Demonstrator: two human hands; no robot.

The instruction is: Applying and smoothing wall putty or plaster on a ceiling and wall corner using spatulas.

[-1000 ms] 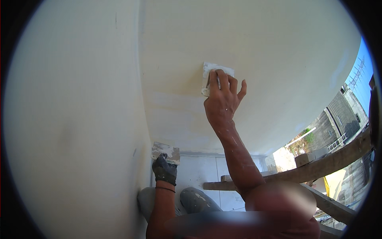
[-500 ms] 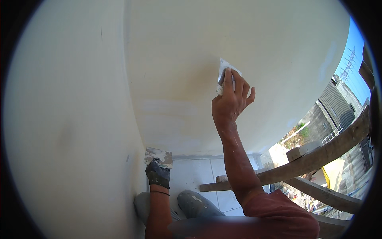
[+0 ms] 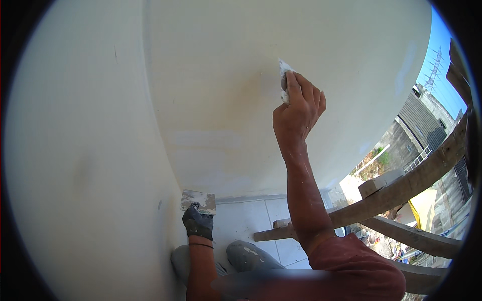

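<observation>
My bare right hand (image 3: 297,113) grips a small, putty-smeared flat scraper (image 3: 283,65) tilted against the cream wall (image 3: 216,60) ahead of me, its fingers bent over the blade and partly hiding it. My left hand (image 3: 198,222), in a dark, stained glove, holds a wider flat blade (image 3: 203,196) spotted with putty, low near the corner with the side wall (image 3: 85,125). Faint pale patches (image 3: 201,136) mark the wall below the scraper.
My knees (image 3: 251,255) are over a white tiled floor (image 3: 241,220). Curved-looking wooden beams (image 3: 411,193) cross at the right, with a short block (image 3: 371,185) on one. Beyond them show a ladder (image 3: 416,159), a yellow object (image 3: 423,208), grey buildings and a pylon (image 3: 435,70).
My right hand has moved up and right with the scraper, which is now turned more edge-on. The whole view has shifted somewhat left; my left hand still holds its blade low near the corner.
</observation>
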